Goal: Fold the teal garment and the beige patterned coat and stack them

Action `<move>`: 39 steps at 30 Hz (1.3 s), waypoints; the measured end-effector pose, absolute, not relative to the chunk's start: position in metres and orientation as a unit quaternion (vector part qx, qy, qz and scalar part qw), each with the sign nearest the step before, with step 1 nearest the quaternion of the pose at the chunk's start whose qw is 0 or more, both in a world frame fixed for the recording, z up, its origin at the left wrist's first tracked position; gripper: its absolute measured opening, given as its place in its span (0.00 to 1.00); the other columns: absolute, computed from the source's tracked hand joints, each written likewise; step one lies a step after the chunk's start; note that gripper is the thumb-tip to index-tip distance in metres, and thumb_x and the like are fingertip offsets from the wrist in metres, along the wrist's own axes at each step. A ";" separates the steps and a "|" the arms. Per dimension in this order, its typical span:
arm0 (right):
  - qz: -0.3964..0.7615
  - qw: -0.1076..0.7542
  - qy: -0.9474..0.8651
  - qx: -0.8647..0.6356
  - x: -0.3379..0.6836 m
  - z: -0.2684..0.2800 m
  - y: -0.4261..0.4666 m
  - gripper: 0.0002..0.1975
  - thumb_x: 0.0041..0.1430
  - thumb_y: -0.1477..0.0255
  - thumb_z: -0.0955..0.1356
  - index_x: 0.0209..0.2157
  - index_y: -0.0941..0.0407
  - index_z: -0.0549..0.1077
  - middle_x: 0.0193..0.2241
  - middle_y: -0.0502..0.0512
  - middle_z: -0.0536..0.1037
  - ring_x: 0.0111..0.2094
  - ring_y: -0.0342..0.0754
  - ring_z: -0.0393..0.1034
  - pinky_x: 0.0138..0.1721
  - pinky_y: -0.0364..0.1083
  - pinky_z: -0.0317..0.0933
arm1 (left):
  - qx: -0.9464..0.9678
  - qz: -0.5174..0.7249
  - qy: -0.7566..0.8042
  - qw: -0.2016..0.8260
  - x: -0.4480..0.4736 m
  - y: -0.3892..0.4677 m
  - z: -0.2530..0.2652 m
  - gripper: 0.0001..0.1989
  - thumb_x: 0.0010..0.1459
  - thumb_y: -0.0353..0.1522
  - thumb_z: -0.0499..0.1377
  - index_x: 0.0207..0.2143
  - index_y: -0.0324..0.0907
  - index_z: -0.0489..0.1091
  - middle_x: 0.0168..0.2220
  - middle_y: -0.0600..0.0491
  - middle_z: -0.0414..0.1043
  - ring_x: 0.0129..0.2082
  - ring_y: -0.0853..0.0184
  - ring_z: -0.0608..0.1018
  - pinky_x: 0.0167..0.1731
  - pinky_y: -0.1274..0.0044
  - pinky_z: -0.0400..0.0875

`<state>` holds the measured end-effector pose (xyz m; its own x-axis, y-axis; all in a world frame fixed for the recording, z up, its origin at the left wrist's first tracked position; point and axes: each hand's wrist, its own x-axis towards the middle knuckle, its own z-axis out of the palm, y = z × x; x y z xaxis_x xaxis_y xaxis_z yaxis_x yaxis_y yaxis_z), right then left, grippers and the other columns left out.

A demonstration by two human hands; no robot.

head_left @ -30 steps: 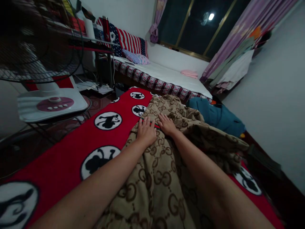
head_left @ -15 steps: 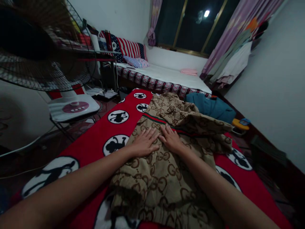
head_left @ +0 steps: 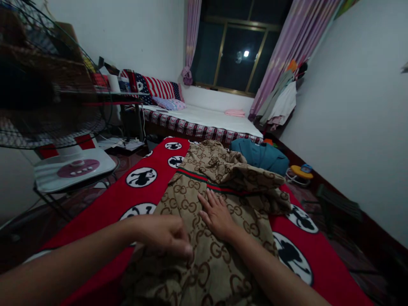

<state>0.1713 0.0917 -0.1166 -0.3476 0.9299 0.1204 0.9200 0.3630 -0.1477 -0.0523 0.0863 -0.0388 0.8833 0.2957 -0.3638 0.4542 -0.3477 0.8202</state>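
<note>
Rumpled tan monogram garment [head_left: 204, 204] on red blanket [head_left: 105, 208]

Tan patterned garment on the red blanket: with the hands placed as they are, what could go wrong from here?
The left hand looks to be pinching the near edge of the tan patterned garment while only the right hand presses it flat, so a pull could drag the cloth askew. The far part is bunched up and may stay creased. The standing fan sits close on the left; a raised edge might flutter towards it.

Bare forearms, apparently no sleeves
</note>
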 end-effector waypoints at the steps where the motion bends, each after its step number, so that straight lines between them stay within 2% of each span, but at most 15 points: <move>1: 0.034 0.100 -0.823 -0.558 0.172 -0.116 0.091 0.29 0.65 0.60 0.59 0.65 0.50 0.52 0.67 0.61 0.46 0.67 0.57 0.38 0.63 0.62 0.40 | 0.808 -0.045 0.264 0.525 -0.042 0.104 -0.041 0.24 0.60 0.47 0.51 0.43 0.38 0.77 0.38 0.48 0.79 0.36 0.60 0.79 0.36 0.74 0.72; 3: 0.059 0.118 -0.836 -0.533 0.179 -0.112 0.090 0.30 0.62 0.61 0.62 0.64 0.51 0.56 0.66 0.62 0.50 0.66 0.57 0.44 0.62 0.61 0.45 | 0.820 0.118 0.350 0.438 -0.019 0.138 -0.052 0.20 0.61 0.40 0.50 0.42 0.38 0.76 0.35 0.49 0.79 0.34 0.62 0.79 0.37 0.74 0.72; 5: 0.081 0.157 -0.846 -0.503 0.194 -0.105 0.089 0.24 0.60 0.64 0.65 0.58 0.51 0.66 0.61 0.61 0.63 0.61 0.55 0.58 0.59 0.56 0.54 | 0.819 0.270 0.423 0.278 0.000 0.167 -0.070 0.17 0.59 0.33 0.51 0.46 0.39 0.74 0.43 0.48 0.77 0.43 0.62 0.77 0.47 0.73 0.69; 7: 0.046 0.243 -0.834 -0.493 0.217 -0.092 0.088 0.15 0.60 0.70 0.64 0.48 0.51 0.75 0.53 0.58 0.73 0.53 0.52 0.68 0.55 0.54 0.60 | 0.808 0.323 0.465 0.165 0.012 0.186 -0.093 0.19 0.58 0.30 0.53 0.51 0.41 0.72 0.50 0.47 0.73 0.51 0.61 0.73 0.53 0.70 0.65; 9: -0.064 0.348 -0.785 -0.509 0.246 -0.075 0.087 0.14 0.60 0.73 0.62 0.44 0.51 0.76 0.51 0.57 0.74 0.52 0.52 0.68 0.56 0.56 0.58 | 0.813 0.311 0.479 0.115 0.017 0.195 -0.114 0.19 0.59 0.31 0.53 0.53 0.42 0.70 0.55 0.46 0.69 0.57 0.58 0.69 0.58 0.65 0.60; 13: -0.247 0.397 -0.643 -0.607 0.313 -0.049 0.087 0.30 0.53 0.70 0.68 0.58 0.55 0.63 0.63 0.62 0.57 0.63 0.60 0.50 0.61 0.63 0.47 | 0.828 0.287 0.473 0.093 0.015 0.197 -0.135 0.20 0.61 0.33 0.53 0.55 0.42 0.68 0.59 0.45 0.64 0.62 0.54 0.62 0.61 0.58 0.53; 16: -0.244 0.303 -0.624 -0.677 0.352 -0.048 0.094 0.24 0.46 0.69 0.71 0.48 0.58 0.72 0.65 0.66 0.53 0.65 0.68 0.41 0.59 0.66 0.47 | 0.824 0.296 0.470 0.109 0.011 0.197 -0.133 0.19 0.60 0.34 0.54 0.53 0.42 0.70 0.58 0.47 0.66 0.60 0.56 0.65 0.61 0.60 0.54; 19: -0.224 0.214 -0.666 -0.678 0.366 -0.035 0.102 0.06 0.48 0.70 0.68 0.29 0.57 0.75 0.57 0.63 0.67 0.61 0.67 0.52 0.55 0.65 0.53 | 0.820 0.303 0.471 0.120 0.010 0.196 -0.129 0.18 0.59 0.33 0.56 0.52 0.42 0.71 0.57 0.47 0.67 0.59 0.57 0.66 0.61 0.63 0.55; 22: -0.212 0.207 -0.674 -0.677 0.352 0.004 0.106 0.11 0.53 0.64 0.66 0.33 0.55 0.76 0.38 0.59 0.80 0.43 0.59 0.73 0.43 0.56 0.64 | 0.819 0.304 0.469 0.131 0.010 0.195 -0.128 0.18 0.59 0.32 0.56 0.51 0.41 0.72 0.57 0.46 0.67 0.60 0.57 0.65 0.61 0.64 0.56; 24: -0.233 0.223 -0.649 -0.689 0.335 0.035 0.105 0.15 0.53 0.61 0.67 0.37 0.55 0.77 0.29 0.57 0.80 0.32 0.55 0.74 0.34 0.50 0.65 | 0.815 0.311 0.470 0.135 0.009 0.195 -0.129 0.18 0.59 0.31 0.56 0.51 0.40 0.71 0.57 0.46 0.67 0.60 0.57 0.66 0.62 0.64 0.55; 28: -0.276 0.285 -0.706 -0.586 0.301 0.068 0.086 0.11 0.56 0.63 0.66 0.34 0.54 0.76 0.37 0.57 0.80 0.38 0.54 0.74 0.39 0.49 0.64 | 0.801 0.345 0.470 0.136 0.009 0.195 -0.132 0.20 0.59 0.29 0.55 0.54 0.38 0.69 0.56 0.44 0.67 0.58 0.59 0.68 0.60 0.67 0.59; 31: -0.172 0.265 -0.774 -0.548 0.289 0.052 0.058 0.08 0.56 0.66 0.66 0.33 0.53 0.75 0.36 0.55 0.80 0.36 0.50 0.74 0.38 0.46 0.65 | 0.794 0.371 0.463 0.135 0.009 0.194 -0.132 0.27 0.57 0.28 0.56 0.60 0.38 0.61 0.60 0.43 0.61 0.60 0.60 0.65 0.59 0.68 0.60; 34: 0.057 0.117 -0.788 -0.602 0.291 0.022 0.029 0.08 0.54 0.65 0.67 0.32 0.53 0.77 0.26 0.51 0.79 0.26 0.46 0.72 0.27 0.41 0.62 | 0.820 0.361 0.428 0.120 0.010 0.191 -0.133 0.32 0.55 0.28 0.58 0.62 0.41 0.57 0.64 0.43 0.54 0.63 0.57 0.60 0.61 0.64 0.56; 36: 0.176 0.057 -0.766 -0.616 0.300 0.006 0.019 0.11 0.55 0.62 0.67 0.30 0.54 0.78 0.25 0.51 0.79 0.26 0.46 0.73 0.26 0.40 0.62 | 0.841 0.341 0.406 0.109 0.012 0.190 -0.135 0.30 0.56 0.27 0.57 0.62 0.43 0.59 0.65 0.45 0.54 0.63 0.57 0.59 0.62 0.62 0.54; 39: 0.188 0.120 -0.715 -0.663 0.321 -0.007 0.016 0.18 0.58 0.57 0.64 0.35 0.55 0.78 0.34 0.56 0.81 0.36 0.50 0.75 0.36 0.44 0.66 | 0.855 0.314 0.401 0.096 0.014 0.189 -0.136 0.26 0.57 0.27 0.55 0.60 0.45 0.62 0.63 0.46 0.57 0.62 0.56 0.60 0.62 0.59 0.52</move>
